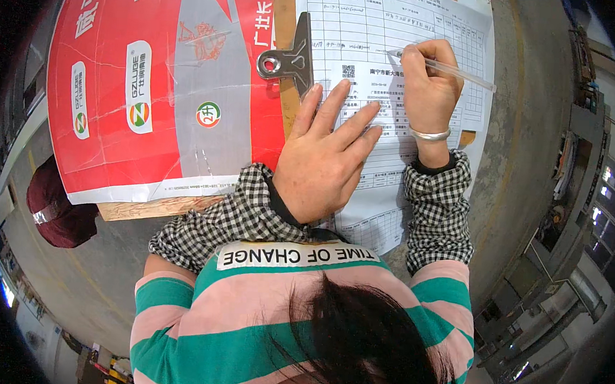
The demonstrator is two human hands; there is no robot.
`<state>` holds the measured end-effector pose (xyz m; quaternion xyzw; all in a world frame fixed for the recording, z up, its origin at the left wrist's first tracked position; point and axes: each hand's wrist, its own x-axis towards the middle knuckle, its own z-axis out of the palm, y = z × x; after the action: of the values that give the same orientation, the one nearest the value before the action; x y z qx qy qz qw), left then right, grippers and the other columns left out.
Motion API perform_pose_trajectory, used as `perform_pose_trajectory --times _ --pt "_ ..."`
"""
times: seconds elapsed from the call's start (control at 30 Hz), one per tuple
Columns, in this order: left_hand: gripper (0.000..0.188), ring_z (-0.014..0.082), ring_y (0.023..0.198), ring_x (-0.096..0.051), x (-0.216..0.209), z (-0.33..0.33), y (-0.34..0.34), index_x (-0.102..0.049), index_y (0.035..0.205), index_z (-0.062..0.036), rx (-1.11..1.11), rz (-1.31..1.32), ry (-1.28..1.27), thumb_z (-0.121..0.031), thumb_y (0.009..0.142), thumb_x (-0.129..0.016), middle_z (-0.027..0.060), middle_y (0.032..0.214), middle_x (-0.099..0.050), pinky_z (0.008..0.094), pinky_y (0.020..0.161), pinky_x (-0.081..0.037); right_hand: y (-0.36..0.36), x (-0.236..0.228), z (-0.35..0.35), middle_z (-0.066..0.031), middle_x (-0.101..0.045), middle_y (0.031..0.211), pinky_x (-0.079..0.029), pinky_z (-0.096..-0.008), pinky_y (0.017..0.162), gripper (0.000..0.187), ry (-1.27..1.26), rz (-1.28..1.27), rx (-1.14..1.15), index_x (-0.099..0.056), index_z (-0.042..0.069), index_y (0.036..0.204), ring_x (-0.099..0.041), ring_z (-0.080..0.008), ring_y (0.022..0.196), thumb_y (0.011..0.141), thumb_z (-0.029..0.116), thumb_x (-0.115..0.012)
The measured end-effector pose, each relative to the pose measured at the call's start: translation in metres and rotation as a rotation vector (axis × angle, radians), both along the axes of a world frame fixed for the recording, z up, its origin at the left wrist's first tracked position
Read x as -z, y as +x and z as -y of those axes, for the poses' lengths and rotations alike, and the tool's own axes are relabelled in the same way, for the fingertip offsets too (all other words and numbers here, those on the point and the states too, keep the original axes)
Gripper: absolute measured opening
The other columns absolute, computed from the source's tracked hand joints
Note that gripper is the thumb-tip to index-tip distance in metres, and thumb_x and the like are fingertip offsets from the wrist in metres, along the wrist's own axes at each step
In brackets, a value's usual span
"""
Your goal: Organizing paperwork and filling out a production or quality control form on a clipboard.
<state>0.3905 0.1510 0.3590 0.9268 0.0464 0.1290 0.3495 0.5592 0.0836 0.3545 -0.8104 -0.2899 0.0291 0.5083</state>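
Note:
My right hand [432,87] is closed round a clear-barrelled pen [470,76], its tip down on a printed form [462,33] ruled into rows with some handwriting in them. Flat on the papers to its left, my left hand [327,151] has its fingers spread, and it holds nothing. Under it lies a second printed sheet [386,151] with a square code near its top, overlapping the form. At the left edge of the papers, a black metal bulldog clip [290,64] grips the side of a brown clipboard [287,17].
A large red and grey printed cardboard sheet [216,145] covers the surface on the left, over a wooden edge [153,209]. Beyond it is a dark red rounded object [60,203]. Concrete floor [515,147] runs along the right, with machinery [557,212] farther out.

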Motion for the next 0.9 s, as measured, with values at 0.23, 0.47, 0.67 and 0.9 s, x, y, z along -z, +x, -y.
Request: perform_pose_trajectory --times 0.23,0.47,0.67,0.9 --pt "0.048 0.0370 0.126 -0.033 0.0005 0.0006 0.0003 -0.057 0.112 -0.0091 -0.007 0.005 -0.002 -0.014 0.065 -0.064 0.0061 0.130 -0.047 0.0540 0.105 -0.019 0.0009 -0.0004 0.0006 -0.0002 -0.053 0.057 -0.037 -0.0223 0.045 0.011 -0.012 -0.010 0.007 -0.052 0.001 0.070 -0.046 -0.0052 0.050 0.078 0.005 -0.059" --pt "0.047 0.0368 0.126 -0.033 0.0023 0.0003 -0.0005 -0.058 0.112 -0.0092 -0.007 0.010 -0.001 -0.013 0.065 -0.064 0.0061 0.130 -0.047 0.0543 0.105 -0.019 0.0008 0.0009 -0.0009 -0.0001 -0.054 0.057 -0.037 -0.0224 0.046 0.011 -0.002 -0.016 0.036 -0.053 0.001 0.070 -0.046 -0.0053 0.051 0.078 0.006 -0.059" --pt "0.036 0.0359 0.125 -0.034 -0.0007 -0.0001 -0.0007 -0.060 0.105 -0.0047 -0.022 0.041 -0.015 -0.012 0.070 -0.059 0.0083 0.125 -0.049 0.0518 0.106 -0.020 0.0013 0.0014 0.0000 -0.0007 -0.055 0.058 -0.038 -0.0228 0.047 0.012 -0.011 -0.013 0.027 -0.053 0.000 0.071 -0.047 -0.0057 0.052 0.078 0.007 -0.060" --pt "0.036 0.0364 0.125 -0.034 0.0001 -0.0001 -0.0006 -0.060 0.104 -0.0043 -0.017 0.051 -0.019 -0.012 0.069 -0.059 0.0088 0.125 -0.049 0.0523 0.105 -0.020 -0.0001 0.0018 -0.0005 -0.0018 -0.056 0.060 -0.040 -0.0231 0.048 0.012 -0.024 -0.008 0.020 -0.054 0.000 0.072 -0.049 -0.0068 0.053 0.078 0.008 -0.060"
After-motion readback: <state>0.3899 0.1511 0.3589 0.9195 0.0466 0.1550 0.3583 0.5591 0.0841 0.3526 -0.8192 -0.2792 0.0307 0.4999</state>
